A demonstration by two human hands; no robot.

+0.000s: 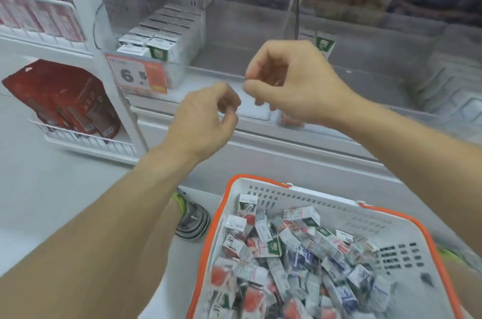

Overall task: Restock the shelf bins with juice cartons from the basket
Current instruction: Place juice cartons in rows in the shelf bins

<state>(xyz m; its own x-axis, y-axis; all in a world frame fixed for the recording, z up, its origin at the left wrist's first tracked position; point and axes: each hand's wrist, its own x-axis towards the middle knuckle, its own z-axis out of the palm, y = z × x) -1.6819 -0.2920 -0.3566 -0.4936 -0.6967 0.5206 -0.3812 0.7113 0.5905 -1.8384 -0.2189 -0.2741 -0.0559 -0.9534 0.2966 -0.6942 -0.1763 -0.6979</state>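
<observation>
Basket [407,217]: white plastic with an orange rim, nearest the camera, below the shelf. It held a loose heap of juice cartons [284,256], lying on their sides with long axes pointing every way; red, blue and green printing showed, but the wording was too blurred to read.

Left bin [180,76]: clear plastic, above and left of the basket. It carried a row of cartons [159,34] standing upright, tops up, packed side by side and running back into the shelf. The front one bore a green emblem; its text was not legible. A price tag [137,74] on the bin front read "6" then "5", beside an orange panel.

Right bin [391,39]: clear, above the basket, with one upright carton [325,44] showing a green emblem just behind the right hand.

Left hand [206,120]: raised above the basket, fingers curled loosely toward the thumb, nothing gripped.

Right hand [294,81]: just beside the left hand, higher, fingers curled, thumb near the fingertips, likewise empty. All cartons lay clear of both hands.

Red packages [62,99]: far left of the basket, in a wire rack.
</observation>
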